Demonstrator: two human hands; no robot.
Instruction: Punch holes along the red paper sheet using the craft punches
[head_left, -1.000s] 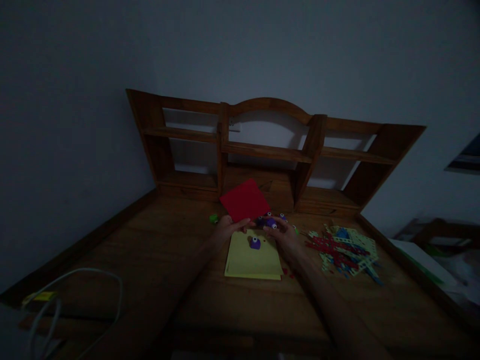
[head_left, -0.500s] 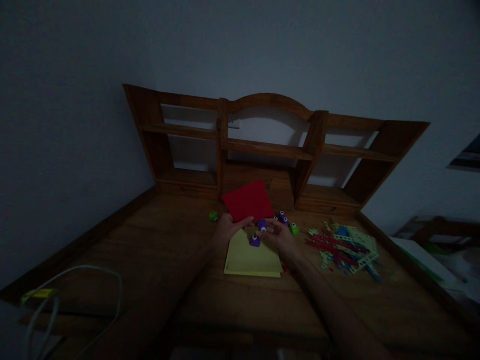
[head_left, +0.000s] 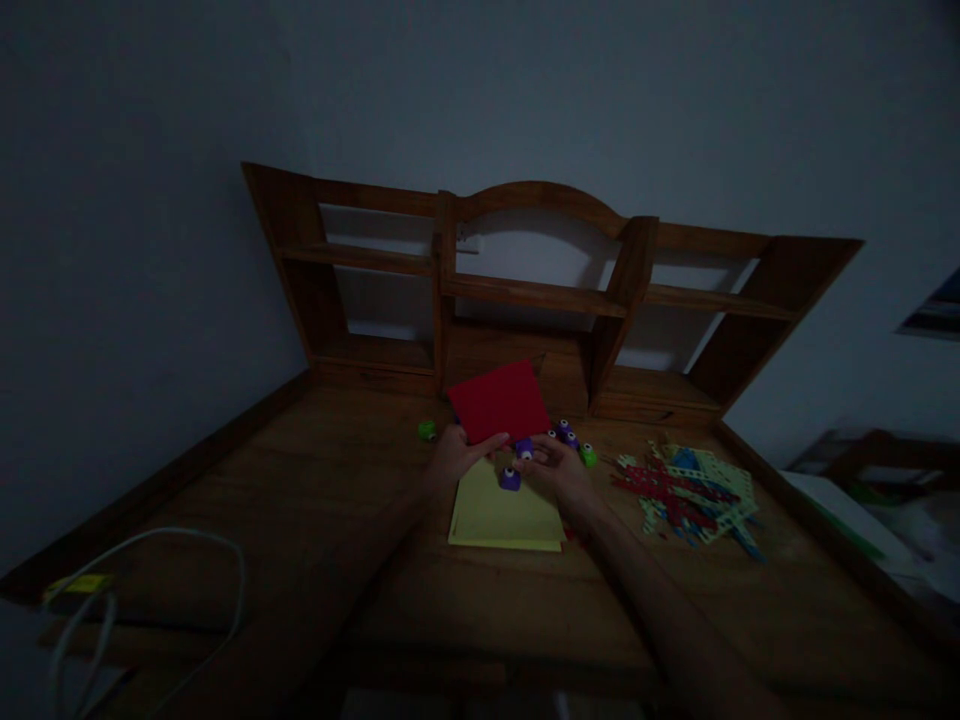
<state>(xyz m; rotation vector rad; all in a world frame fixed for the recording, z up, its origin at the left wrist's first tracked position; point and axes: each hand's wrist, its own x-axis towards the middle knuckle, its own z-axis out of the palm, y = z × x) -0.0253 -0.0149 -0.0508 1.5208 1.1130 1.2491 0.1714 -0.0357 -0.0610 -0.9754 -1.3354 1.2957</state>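
Left hand: fingers pinched on near edge of red sheet, thumb on top; sheet held tilted over far part of yellow paper. Right hand: fingers closed around purple piece at the sheet's near edge; cannot tell if the edge sits inside it. Second eyed piece rests on the yellow paper. Green piece lies left on the counter. Far side: wooden shelf unit, open compartments; wall socket shows through upper middle one.
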